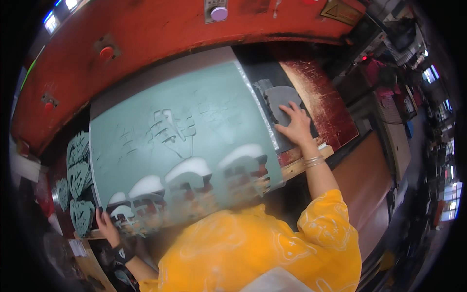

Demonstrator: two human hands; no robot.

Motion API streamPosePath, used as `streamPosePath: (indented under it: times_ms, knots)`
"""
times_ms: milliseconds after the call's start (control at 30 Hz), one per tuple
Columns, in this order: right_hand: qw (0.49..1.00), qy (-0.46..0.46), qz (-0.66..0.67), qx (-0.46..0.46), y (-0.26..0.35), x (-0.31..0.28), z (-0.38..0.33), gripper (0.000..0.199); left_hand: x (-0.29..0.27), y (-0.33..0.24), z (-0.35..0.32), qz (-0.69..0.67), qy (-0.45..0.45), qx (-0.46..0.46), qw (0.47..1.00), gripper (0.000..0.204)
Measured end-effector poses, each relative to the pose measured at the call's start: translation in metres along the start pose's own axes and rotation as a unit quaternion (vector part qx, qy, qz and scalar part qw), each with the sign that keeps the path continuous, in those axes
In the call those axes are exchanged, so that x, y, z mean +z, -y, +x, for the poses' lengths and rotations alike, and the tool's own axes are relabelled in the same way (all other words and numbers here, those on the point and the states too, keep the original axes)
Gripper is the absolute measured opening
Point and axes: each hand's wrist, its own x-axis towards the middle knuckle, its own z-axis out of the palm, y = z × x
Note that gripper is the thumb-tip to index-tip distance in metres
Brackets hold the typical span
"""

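Note:
A broad green sheet (131, 109) lies across the work surface, with curved cut-out holes along its near edge and scored outlines at its middle. At its near left corner is my left hand (107, 228), fingers stretched out beside the cut edge; whether they touch the sheet I cannot tell. My right hand (296, 126) rests over a flat grey piece (279, 96) with a rounded far end, right of the sheet. Its thumb and fingers are spread on that piece. The near cut-outs look blurred.
The red beam of a machine (160, 39), with a red button (106, 52) and a pale purple knob (219, 13), spans the far side. Stacks of green cut pieces (80, 179) stand at the left. A worn red board (321, 97) lies at the right, near a wooden strip (294, 169).

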Motion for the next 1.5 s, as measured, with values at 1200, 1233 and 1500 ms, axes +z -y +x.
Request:
streamPosePath:
  times_ms: [1200,1233,1500]
  knots:
    - [0.411,0.349,0.830,0.145,0.045,-0.004,-0.082,0.055,0.317,-0.313,-0.062,0.134,0.441,0.584,0.668,0.073]
    - [0.452,0.334,0.821,0.104,0.047,-0.004,-0.083,0.053,0.323,-0.311,-0.057,0.136,0.483,0.550,0.667,0.066]
    - [0.968,0.121,0.219,0.010,0.044,-0.035,-0.082,0.035,0.332,-0.313,0.051,-0.544,0.341,-0.130,0.755,0.042]
